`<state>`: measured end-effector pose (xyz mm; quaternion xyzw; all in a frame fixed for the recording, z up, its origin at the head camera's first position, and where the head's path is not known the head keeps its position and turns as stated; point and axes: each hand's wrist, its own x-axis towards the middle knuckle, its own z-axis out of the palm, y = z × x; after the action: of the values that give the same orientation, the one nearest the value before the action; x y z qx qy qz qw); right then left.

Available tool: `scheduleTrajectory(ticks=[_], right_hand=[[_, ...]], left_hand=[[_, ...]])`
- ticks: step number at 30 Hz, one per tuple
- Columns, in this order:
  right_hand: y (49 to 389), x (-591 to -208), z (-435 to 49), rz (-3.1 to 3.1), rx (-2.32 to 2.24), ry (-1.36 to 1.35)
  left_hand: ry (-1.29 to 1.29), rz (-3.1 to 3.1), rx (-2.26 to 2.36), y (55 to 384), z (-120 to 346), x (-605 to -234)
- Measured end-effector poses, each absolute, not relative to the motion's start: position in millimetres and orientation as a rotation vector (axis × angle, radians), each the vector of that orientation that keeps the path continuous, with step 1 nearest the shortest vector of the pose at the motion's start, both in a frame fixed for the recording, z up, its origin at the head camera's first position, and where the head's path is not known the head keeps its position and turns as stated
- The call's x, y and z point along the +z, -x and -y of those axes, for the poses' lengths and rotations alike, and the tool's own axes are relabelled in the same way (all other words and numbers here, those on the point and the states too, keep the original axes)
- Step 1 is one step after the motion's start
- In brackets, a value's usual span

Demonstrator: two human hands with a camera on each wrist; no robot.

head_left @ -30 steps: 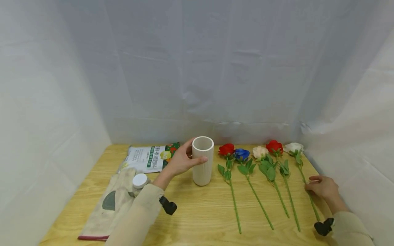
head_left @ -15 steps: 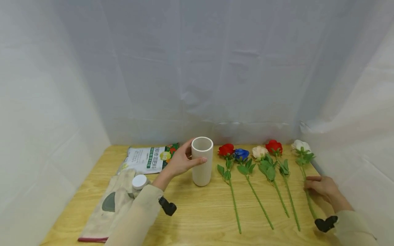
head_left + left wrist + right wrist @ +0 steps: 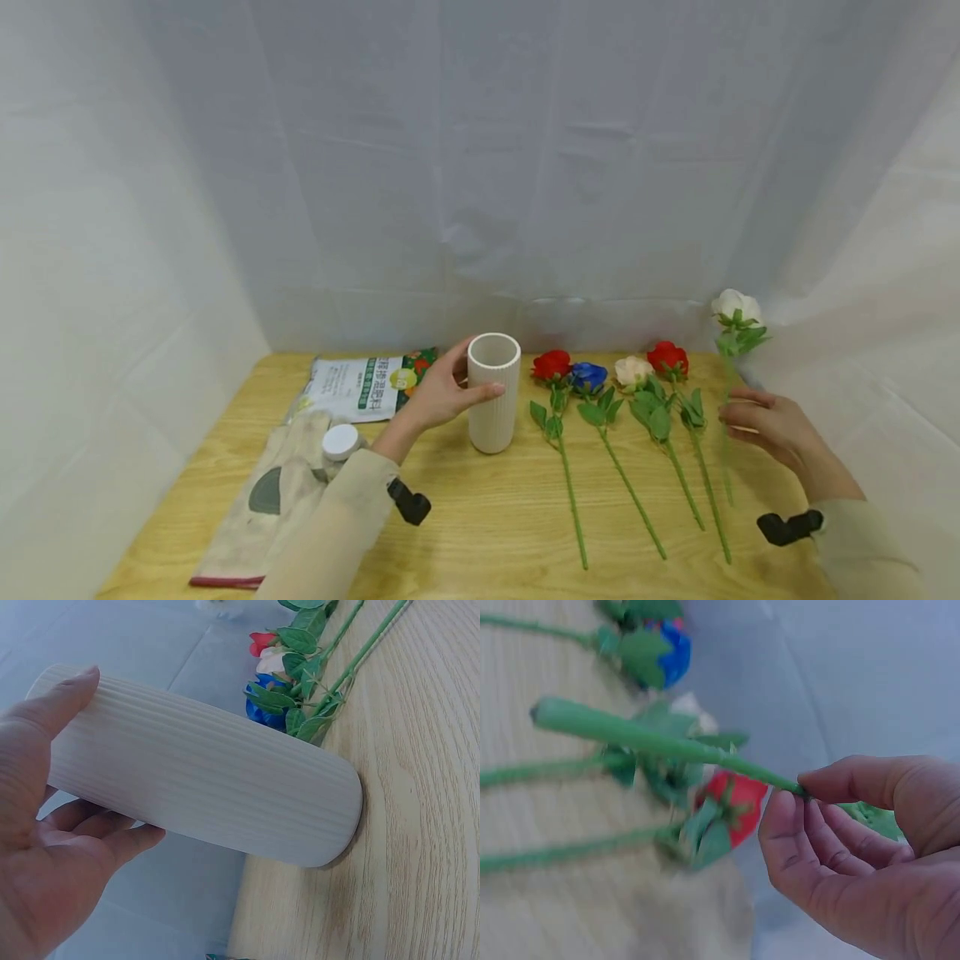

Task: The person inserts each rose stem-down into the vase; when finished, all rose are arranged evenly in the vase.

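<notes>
A white ribbed vase (image 3: 495,400) stands upright on the wooden table. My left hand (image 3: 446,392) grips it near the rim, thumb across the front and fingers round the back, as the left wrist view (image 3: 60,802) also bears out. At the right, my right hand (image 3: 776,425) pinches the green stem (image 3: 667,742) of a white rose (image 3: 737,308) between thumb and fingertips. The rose is held up off the table, bloom upward and stem end down. Beside it lie a red rose (image 3: 667,358), a cream rose (image 3: 633,371), a blue rose (image 3: 588,377) and another red rose (image 3: 552,365).
On the left lie a printed plastic bag (image 3: 352,387) and a pair of beige gloves (image 3: 262,500). A white-capped jar (image 3: 341,442) stands by the gloves, partly behind the left sleeve. White sheeting (image 3: 480,167) walls the table (image 3: 480,533) at the back and sides.
My right hand has lifted the white rose off the table and moved up and slightly left with it. The left hand and the vase have stayed in place.
</notes>
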<state>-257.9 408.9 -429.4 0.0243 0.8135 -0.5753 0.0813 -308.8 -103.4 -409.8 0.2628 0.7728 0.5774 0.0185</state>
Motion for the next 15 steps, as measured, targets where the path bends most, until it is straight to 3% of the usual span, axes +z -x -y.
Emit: scheduleTrajectory(ticks=[15], right_hand=[[270,-383,-332,-2.262,-2.033,0.01]], left_hand=[[-0.825,-2.404,1.781,307,104,-409]])
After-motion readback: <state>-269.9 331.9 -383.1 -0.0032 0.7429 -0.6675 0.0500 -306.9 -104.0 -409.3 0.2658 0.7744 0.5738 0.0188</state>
